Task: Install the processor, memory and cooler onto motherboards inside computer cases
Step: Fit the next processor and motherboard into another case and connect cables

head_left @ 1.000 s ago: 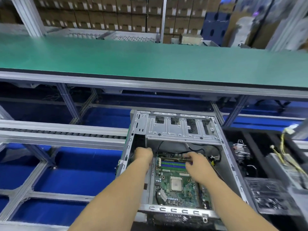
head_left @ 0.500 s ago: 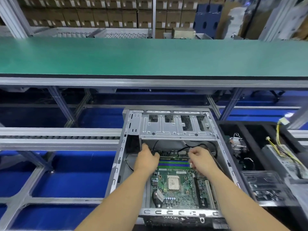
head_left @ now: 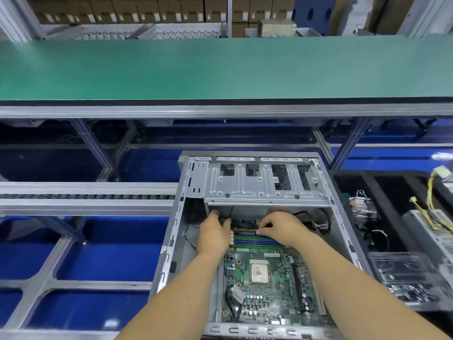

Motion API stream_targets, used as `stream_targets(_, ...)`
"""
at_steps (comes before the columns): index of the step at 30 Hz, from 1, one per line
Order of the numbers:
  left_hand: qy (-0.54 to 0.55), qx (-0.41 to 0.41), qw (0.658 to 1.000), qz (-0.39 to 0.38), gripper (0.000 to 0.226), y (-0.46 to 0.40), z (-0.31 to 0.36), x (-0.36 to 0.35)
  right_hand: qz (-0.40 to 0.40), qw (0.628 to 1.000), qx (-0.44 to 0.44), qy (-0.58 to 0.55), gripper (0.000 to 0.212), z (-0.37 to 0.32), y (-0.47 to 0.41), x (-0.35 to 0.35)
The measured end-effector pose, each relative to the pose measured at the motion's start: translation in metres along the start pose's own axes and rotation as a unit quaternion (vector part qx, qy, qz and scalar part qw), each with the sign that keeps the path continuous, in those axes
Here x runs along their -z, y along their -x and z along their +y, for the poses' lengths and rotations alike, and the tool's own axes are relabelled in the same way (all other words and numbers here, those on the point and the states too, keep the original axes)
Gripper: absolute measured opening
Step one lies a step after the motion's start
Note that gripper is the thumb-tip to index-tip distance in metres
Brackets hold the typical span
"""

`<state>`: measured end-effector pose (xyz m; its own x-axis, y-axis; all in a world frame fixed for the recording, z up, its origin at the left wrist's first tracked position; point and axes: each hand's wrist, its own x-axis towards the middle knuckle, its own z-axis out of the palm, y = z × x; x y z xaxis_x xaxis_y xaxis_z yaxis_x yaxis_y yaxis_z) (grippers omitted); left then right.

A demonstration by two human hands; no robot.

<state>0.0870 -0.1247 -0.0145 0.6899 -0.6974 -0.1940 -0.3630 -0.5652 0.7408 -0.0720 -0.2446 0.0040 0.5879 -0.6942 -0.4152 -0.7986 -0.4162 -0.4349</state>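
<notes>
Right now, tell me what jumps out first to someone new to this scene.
The open computer case at bottom centre, with its green motherboard and silver processor exposed. Both hands work at the board's far edge: the left hand beside the memory slots, the right hand pinching there. Behind runs a long green workbench.

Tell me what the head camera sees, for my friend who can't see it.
Two bare hands, left hand and right hand, reach the far end of a green motherboard inside an open grey metal computer case.
</notes>
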Motion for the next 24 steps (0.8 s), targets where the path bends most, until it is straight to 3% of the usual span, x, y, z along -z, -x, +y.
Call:
stream_targets(4,0.006,-0.011,0.999,0.053,0.022,0.001,0.004,0.003,0.017,0.995,0.017,-0.095,0.006,0.008,-0.004,-0.006)
stream_targets(6,0.003,-0.024,0.998,0.065,0.023,0.003,0.008,0.004,0.017,0.995,0.049,-0.091,0.027,0.0,-0.006,-0.011)
stream_targets(9,-0.003,-0.035,0.994,0.102,0.026,0.007,0.016,0.006,0.038,0.998,0.026,-0.044,0.037,-0.02,-0.012,-0.014)
stream_targets(11,0.026,-0.023,0.99,0.133,0.028,0.008,0.021,0.008,0.055,0.995,0.006,-0.077,0.048,-0.03,-0.013,-0.019)
stream_targets(15,0.078,0.016,0.994,0.073,0.026,0.006,0.028,0.003,0.026,0.989,-0.033,-0.14,0.044,-0.045,-0.014,-0.017)
stream_targets(19,-0.16,-0.066,0.985,-0.017,0.022,0.016,0.036,0.011,-0.068,0.995,0.007,0.073,0.029,-0.065,0.003,0.001)
stream_targets(22,-0.388,-0.087,0.903,-0.161,0.021,0.029,0.074,0.036,-0.114,0.982,0.067,0.135,0.017,-0.076,0.043,0.014)
stream_targets(24,-0.445,-0.112,0.864,-0.207,0.009,0.044,0.111,0.048,-0.118,0.985,0.089,0.087,0.019,-0.075,0.071,0.04)
